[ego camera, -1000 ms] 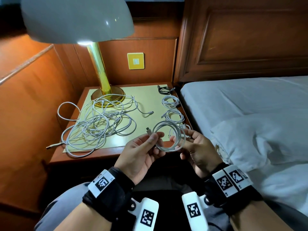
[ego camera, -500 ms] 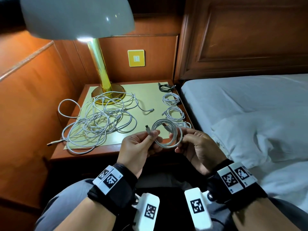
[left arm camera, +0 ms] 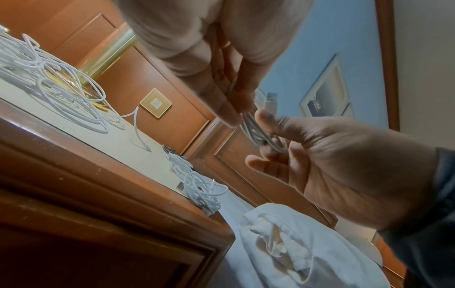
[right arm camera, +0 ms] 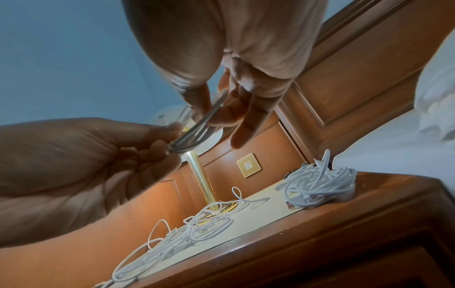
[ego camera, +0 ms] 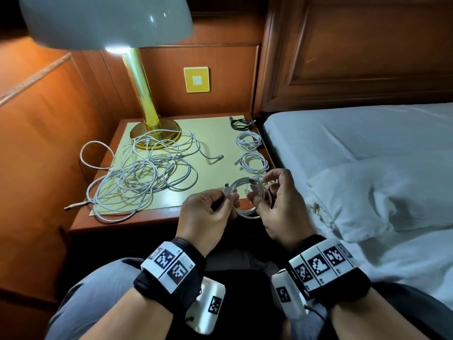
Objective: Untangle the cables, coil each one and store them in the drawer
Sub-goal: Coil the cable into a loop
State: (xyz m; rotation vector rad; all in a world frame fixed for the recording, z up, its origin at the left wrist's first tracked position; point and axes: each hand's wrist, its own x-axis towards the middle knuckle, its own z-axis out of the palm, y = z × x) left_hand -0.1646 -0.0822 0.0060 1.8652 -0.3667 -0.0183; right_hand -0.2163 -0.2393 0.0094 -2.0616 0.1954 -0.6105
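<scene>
I hold a small white coiled cable (ego camera: 246, 212) in front of the nightstand's near edge. My left hand (ego camera: 228, 197) pinches its left side, with one plug (ego camera: 226, 187) sticking up beside the thumb. My right hand (ego camera: 259, 192) grips the right side, fingers curled over the loops and a USB plug (ego camera: 253, 184). The left wrist view shows the coil (left arm camera: 256, 130) between both hands. The right wrist view has the same coil (right arm camera: 197, 132) pinched between thumbs and fingers. A tangle of white cables (ego camera: 142, 175) lies on the nightstand's left half.
Along the nightstand's (ego camera: 137, 220) right edge lie two white coils (ego camera: 248, 141) (ego camera: 252, 161) and a black coil (ego camera: 239, 123). A brass lamp (ego camera: 147, 111) stands at the back left. The bed (ego camera: 367, 148) with a crumpled pillow is on the right. The front under the nightstand top is dark.
My hands have come closer together and the coil has tipped from a flat open ring to a narrower bundle. The right fingers have curled over its far side.
</scene>
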